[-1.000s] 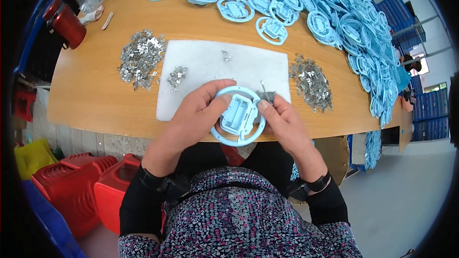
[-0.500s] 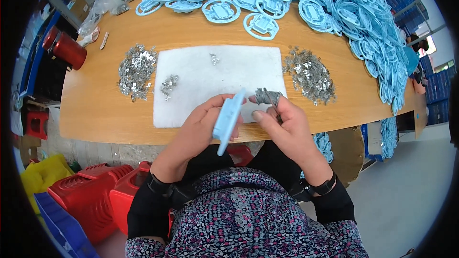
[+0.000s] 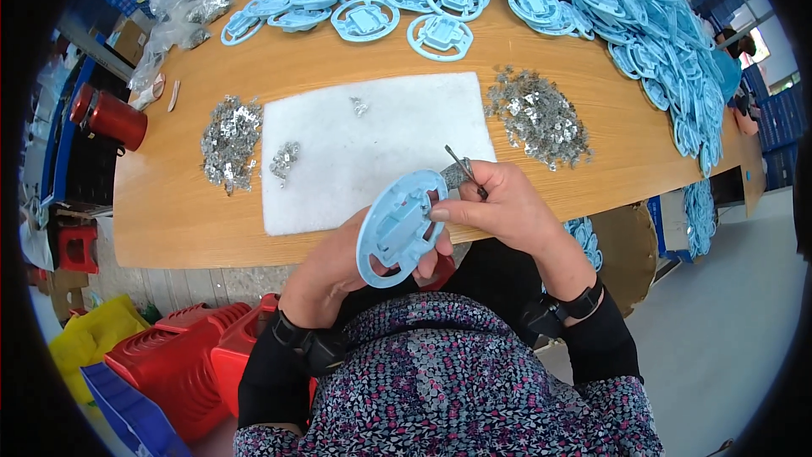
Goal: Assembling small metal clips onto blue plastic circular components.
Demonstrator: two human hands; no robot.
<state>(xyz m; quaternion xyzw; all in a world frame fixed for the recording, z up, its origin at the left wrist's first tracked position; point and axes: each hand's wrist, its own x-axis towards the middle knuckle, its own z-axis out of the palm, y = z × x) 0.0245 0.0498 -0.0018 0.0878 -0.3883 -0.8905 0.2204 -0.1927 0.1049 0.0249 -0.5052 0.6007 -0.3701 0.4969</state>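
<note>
My left hand [image 3: 331,266] holds a light-blue, wheel-shaped plastic part [image 3: 394,227] from behind, its ribbed inner face turned up and tilted. My right hand [image 3: 507,207] has its thumb against the part's upper right hub. A thin, dark metal tool [image 3: 464,169] is held in the right fingers, its slim end pointing up and away. Grey wrapping [image 3: 455,174] covers the right index finger. Whether a small metal piece sits under the thumb I cannot tell. Both hands are just above the table's near edge, by the white foam sheet [image 3: 372,152].
Piles of small metal clips lie left [image 3: 230,142] and right [image 3: 540,118] of the sheet, with smaller clusters [image 3: 285,161] on it. Many blue wheel parts [image 3: 365,20] cover the table's far side. A red canister [image 3: 110,117] is at left. Red stools [image 3: 169,364] stand below.
The blue part has turned from edge-on to show its inner face. My right hand has come up to it, thumb now touching the hub. The view has shifted slightly.
</note>
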